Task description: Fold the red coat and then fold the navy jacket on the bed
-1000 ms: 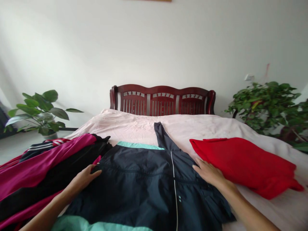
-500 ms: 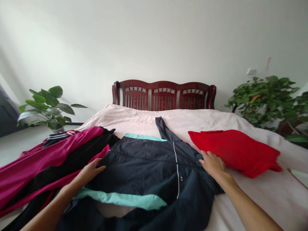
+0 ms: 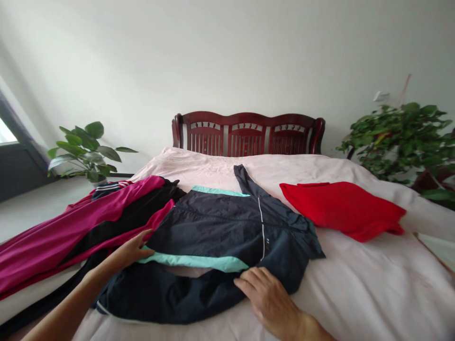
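- Magenta-black tracksuit pile (image 3: 103, 222): on bed, just left of L grip, its edge nearly at the jacket.
- L grip (image 3: 130, 249): fingers extended on jacket's left edge by mint band; can't tell if pinching cloth.
- Navy jacket (image 3: 220, 222): on bed, btw both grips, hood pointing fwd. Mint band (image 3: 192, 261) has shifted from near-body to mid-jacket; strip of cover now shows under it.
- R grip (image 3: 265, 298): moved from upper right to jacket's lower edge; released, palm down on cloth.
- Red folded garment (image 3: 341, 208): fwd-right of R grip, just beside jacket.
- Bed (image 3: 373, 284): pale pink cover, only holder in view, carries all the clothes; wood headboard (image 3: 249, 135) far fwd of both grips.
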The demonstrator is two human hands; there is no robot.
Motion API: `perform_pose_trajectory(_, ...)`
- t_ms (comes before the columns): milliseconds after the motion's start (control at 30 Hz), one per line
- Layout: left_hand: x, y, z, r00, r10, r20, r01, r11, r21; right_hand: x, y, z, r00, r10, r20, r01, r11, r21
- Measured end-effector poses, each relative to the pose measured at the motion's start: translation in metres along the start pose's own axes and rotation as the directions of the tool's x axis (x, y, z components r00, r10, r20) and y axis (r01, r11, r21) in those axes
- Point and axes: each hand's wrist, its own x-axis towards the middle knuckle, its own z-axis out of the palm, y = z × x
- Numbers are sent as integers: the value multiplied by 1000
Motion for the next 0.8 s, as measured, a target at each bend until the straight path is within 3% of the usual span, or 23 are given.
perform_pose_trajectory(167, -7, -10, 0, 994, 87, -64, -86, 996, 17, -5, 24, -27, 999, 24, 21, -24, 1000, -3)
perform_pose_trajectory(300, -16, -21, 6, 989, 142, -29, -138, 985, 102, -26, 31, -46, 988, 103, 119, -109, 993, 46)
perform_pose_trajectory(400, -23, -21, 12, 989, 144, -36, -133, 966, 220, -33, 32, -51, 967, 92, 236, -140, 971, 193)
perform_pose_trajectory(467, -27, -20, 14, 989, 140, -49, -123, 960, 251, -31, 33, -55, 960, 121, 251, -201, 925, 322)
perform_pose_trajectory(533, -30, -18, 15, 990, 143, -16, -136, 963, 231, -25, 34, -59, 964, 213, 158, -259, 886, 385)
perform_pose_trajectory(633, -31, -14, 10, 988, 153, 25, -154, 967, 204, -16, 39, -53, 954, 294, -65, -267, 924, 273)
perform_pose_trajectory(733, -27, -10, -1, 979, 199, -49, -172, 928, 330, -12, 44, -31, 958, 263, -117, -256, 964, 72)
perform_pose_trajectory(800, -20, -10, -9, 951, 309, -27, -259, 840, 477, -10, 47, -16, 958, 256, -126, -260, 966, -11)
